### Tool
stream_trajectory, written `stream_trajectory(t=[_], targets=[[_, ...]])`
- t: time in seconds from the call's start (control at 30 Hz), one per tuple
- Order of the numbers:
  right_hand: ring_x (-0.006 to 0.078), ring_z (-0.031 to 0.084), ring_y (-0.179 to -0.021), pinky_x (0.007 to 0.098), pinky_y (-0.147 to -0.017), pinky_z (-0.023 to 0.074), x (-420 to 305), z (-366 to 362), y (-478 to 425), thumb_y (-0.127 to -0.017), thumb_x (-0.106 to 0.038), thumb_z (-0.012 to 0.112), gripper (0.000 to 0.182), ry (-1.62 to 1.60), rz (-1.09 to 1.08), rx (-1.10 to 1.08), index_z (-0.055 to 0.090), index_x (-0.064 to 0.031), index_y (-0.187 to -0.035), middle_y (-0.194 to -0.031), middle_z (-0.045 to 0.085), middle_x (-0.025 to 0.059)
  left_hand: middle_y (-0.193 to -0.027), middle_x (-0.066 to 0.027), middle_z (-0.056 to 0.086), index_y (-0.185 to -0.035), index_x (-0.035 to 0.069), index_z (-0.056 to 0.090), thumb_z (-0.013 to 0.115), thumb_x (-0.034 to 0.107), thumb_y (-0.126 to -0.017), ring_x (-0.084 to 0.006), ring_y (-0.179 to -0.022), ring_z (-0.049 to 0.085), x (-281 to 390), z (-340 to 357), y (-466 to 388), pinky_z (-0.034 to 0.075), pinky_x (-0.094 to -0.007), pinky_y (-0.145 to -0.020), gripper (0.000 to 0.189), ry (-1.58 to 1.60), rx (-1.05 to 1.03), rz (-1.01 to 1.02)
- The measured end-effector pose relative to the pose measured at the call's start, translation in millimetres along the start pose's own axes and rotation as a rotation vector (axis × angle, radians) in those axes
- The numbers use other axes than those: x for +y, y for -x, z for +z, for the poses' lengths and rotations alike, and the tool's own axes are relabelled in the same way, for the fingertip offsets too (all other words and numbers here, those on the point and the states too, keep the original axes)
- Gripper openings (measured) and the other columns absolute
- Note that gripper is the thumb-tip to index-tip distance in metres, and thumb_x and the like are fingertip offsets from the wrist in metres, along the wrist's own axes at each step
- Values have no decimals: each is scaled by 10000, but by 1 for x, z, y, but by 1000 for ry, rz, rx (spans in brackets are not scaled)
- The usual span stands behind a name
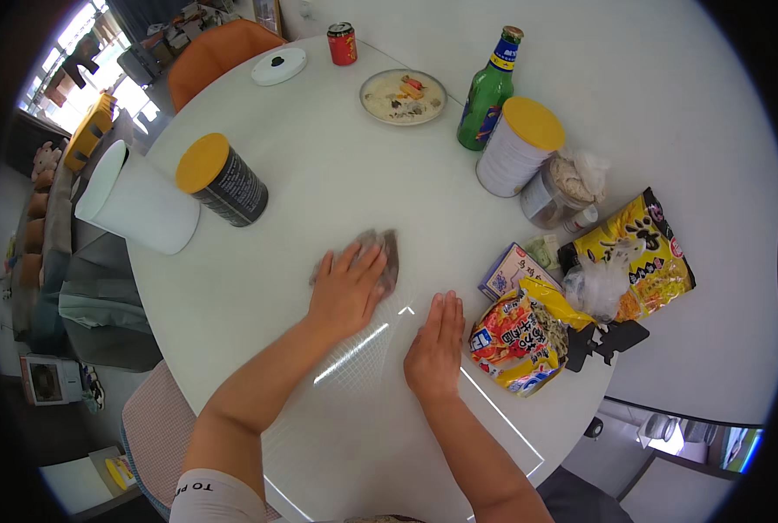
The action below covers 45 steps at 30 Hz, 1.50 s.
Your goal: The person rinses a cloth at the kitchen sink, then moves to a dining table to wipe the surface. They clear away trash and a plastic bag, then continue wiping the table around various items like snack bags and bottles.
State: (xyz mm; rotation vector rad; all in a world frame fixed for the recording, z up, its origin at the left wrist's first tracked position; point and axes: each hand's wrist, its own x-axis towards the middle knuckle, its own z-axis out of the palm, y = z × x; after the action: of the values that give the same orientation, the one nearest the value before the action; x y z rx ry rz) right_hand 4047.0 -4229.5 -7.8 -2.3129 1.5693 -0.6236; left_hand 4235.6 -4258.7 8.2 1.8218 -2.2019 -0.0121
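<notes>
A crumpled grey cloth (389, 252) lies on the white round table (284, 170), pressed under my left hand (343, 291). The fingers of that hand spread over the cloth and hide much of it. To the right, my right hand (435, 359) rests on the tabletop, holding nothing, its fingers straight and close together. Just beyond its outer side is an instant noodle packet (516, 337), yellow and red. Behind the packet stands a small purple and pink box (516, 268).
On the right are a yellow snack bag (650, 248), clear plastic wrap (598, 287), a jar (549, 196), a yellow-lidded can (516, 153) and a green bottle (487, 98). A plate of food (382, 98), red can (342, 46), white lid (274, 68), black can (235, 189) and white bin (147, 202) surround the far side.
</notes>
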Motion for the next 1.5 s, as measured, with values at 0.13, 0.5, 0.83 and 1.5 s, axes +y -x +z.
stream_trajectory(t=[0.13,0.5,0.83,1.5], targets=[[531,230,-1323,552,-1096,245,-7,-1,-1,-822,44,477,633,-53,3,82,195,146,-1379,-1417,209,384,-1446,15,408,-1360,142,462,519,262,-915,-267,-1350,313,6,34,-101,258,-621,-1040,465,-17,-106,73],[518,137,-1360,539,-1132,140,2,-10,5,-803,-7,472,732,-326,-4,257,97,135,-1415,-1457,124,365,-1351,46,508,-1241,170,575,606,254,-849,-226,-1332,340,43,19,-5,275,-606,-995,402,182,-164,495],[455,184,-1375,511,-1116,199,-2,-10,7,-940,-240,469,617,-269,-56,143,222,45,-1429,-1476,220,275,-1277,77,533,-1114,193,630,657,301,-770,-222,-1238,421,61,-59,228,334,-548,-963,362,153,-207,423],[355,414,-1258,527,-1024,328,-30,-58,163,-875,-234,590,408,-461,-559,-168,547,-109,-1261,-1349,469,163,-1198,-137,583,-1105,42,612,606,61,-704,-348,-1159,510,175,-58,275,370,-531,-988,401,831,220,-189]])
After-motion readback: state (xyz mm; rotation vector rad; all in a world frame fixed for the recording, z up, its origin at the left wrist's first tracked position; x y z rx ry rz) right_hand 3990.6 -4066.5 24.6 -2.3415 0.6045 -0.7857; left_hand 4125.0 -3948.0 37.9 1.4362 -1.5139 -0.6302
